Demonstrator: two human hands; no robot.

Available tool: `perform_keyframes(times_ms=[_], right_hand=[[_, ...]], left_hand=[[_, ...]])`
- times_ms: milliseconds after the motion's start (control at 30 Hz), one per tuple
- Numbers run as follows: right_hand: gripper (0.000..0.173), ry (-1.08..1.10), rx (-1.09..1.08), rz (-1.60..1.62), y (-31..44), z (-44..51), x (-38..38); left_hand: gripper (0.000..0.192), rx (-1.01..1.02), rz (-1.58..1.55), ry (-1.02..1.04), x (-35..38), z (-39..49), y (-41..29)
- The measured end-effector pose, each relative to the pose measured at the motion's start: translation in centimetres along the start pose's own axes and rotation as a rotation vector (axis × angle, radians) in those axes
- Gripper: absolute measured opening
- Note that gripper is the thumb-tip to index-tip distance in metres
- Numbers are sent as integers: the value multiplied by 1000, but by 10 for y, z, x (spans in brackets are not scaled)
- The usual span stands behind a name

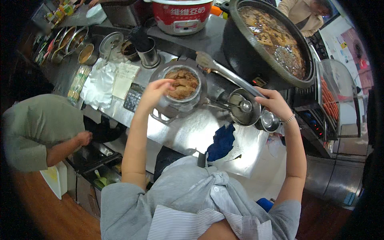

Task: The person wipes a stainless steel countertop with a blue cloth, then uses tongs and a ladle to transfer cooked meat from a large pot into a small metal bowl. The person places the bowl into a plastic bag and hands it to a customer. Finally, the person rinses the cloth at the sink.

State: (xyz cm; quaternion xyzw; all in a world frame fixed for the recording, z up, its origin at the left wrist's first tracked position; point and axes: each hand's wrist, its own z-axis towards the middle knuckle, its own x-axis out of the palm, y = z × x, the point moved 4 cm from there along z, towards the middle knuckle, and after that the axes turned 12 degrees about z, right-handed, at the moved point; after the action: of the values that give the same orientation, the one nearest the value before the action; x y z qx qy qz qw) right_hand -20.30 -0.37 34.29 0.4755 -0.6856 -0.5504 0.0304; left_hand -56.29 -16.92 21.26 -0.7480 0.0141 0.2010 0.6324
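My right hand (271, 100) grips the handle end of metal tongs (234, 75), which point up and left. Their scalloped tip (205, 60) is beside the big black pot (237, 51), which holds brown food in bubbling dark broth (270, 39). My left hand (157, 91) is at the left rim of a round metal pot (196, 93) filled with pieces of brown cooked food (183, 84). Its fingers are bent over the food and blurred, so whether they hold anything is unclear. That pot sits on a dark round base with a loop handle (165, 118).
Right of it, a metal bowl (256, 111) holds a strainer (238, 100). A blue cloth (222, 142) hangs at the counter's edge. A calculator (133, 97), notepad (126, 79) and foil sheet (99, 84) lie left. A co-worker (45, 129) stands left; sausages (328, 99) sit right.
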Motion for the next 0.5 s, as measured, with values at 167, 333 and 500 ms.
perform_keyframes(times_ms=[167, 333, 500], right_hand=[[45, 46, -59, -420, 17, 32, 51], [42, -67, -233, -761, 41, 17, 78], [40, -114, -245, -815, 49, 3, 85]], left_hand=[[27, -312, -27, -345, -45, -2, 94], [29, -210, 143, -406, -36, 64, 136], [30, -358, 399, -147, -29, 123, 154]])
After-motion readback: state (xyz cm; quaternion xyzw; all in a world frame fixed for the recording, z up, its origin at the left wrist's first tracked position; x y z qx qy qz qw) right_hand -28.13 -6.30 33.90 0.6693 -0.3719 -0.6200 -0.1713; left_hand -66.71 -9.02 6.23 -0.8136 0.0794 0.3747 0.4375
